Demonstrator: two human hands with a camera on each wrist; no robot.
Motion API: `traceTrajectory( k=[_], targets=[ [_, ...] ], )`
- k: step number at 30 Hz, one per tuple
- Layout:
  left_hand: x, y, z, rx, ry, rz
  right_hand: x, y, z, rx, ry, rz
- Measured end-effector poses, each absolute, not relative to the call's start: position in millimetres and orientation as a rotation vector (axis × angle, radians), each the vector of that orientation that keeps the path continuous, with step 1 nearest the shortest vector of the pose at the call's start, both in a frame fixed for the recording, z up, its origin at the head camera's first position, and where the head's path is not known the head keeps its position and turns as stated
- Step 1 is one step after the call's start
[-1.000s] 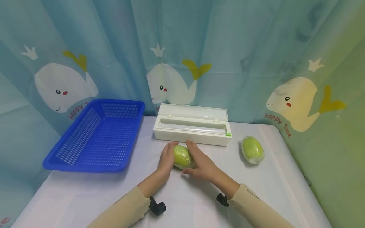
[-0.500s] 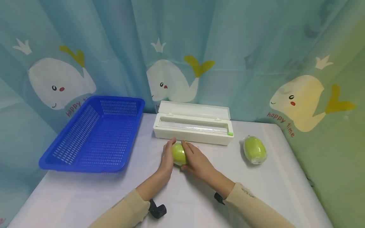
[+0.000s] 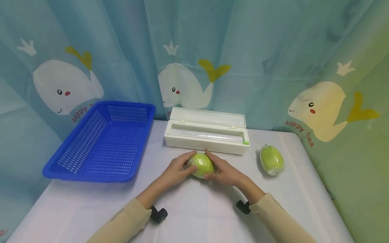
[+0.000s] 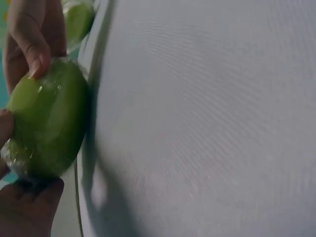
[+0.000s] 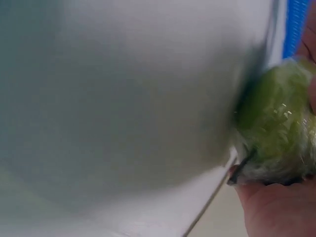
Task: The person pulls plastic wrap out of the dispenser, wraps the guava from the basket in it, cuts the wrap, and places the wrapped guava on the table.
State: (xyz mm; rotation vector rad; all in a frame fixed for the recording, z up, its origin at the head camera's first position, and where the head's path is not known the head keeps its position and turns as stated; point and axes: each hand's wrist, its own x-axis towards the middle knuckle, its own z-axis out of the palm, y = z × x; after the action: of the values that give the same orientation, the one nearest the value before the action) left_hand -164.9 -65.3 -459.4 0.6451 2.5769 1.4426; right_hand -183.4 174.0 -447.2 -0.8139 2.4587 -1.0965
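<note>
A green pear (image 3: 202, 164) wrapped in clear cling film is at the front of the white box, between both hands. My left hand (image 3: 177, 171) grips its left side, thumb on the near face and fingers round the far side. My right hand (image 3: 227, 172) holds the right end the same way. In the left wrist view the film bunches at one end of the pear (image 4: 52, 118). A dark stem (image 5: 243, 167) shows through crinkled film in the right wrist view. Another film-wrapped pear (image 3: 271, 160) lies to the right, apart from the hands.
A white cling film box (image 3: 206, 144) stands behind the hands, lid (image 3: 208, 117) raised, with a film roll (image 3: 206, 135) and a green slider (image 3: 246, 142). A blue perforated basket (image 3: 133, 155) is at the left. A whale-print curtain (image 3: 249, 94) hangs behind the white table (image 3: 194, 216).
My left hand has gone from lying flat along the pear's side to gripping it with the thumb in front. The pear and my right hand have shifted slightly right.
</note>
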Motion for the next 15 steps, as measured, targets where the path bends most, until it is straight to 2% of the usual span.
traceTrajectory(
  k=[6, 15],
  targets=[
    [-166.9, -60.7, -458.3, 0.687, 2.737, 1.251, -181.0, 172.1, -449.1, -0.895, 2.52, -1.049],
    [-163.8, -57.5, -467.7, 0.633, 2.748, 1.338, -178.5, 164.0, -447.7, -0.81, 2.595, -1.073]
  ],
)
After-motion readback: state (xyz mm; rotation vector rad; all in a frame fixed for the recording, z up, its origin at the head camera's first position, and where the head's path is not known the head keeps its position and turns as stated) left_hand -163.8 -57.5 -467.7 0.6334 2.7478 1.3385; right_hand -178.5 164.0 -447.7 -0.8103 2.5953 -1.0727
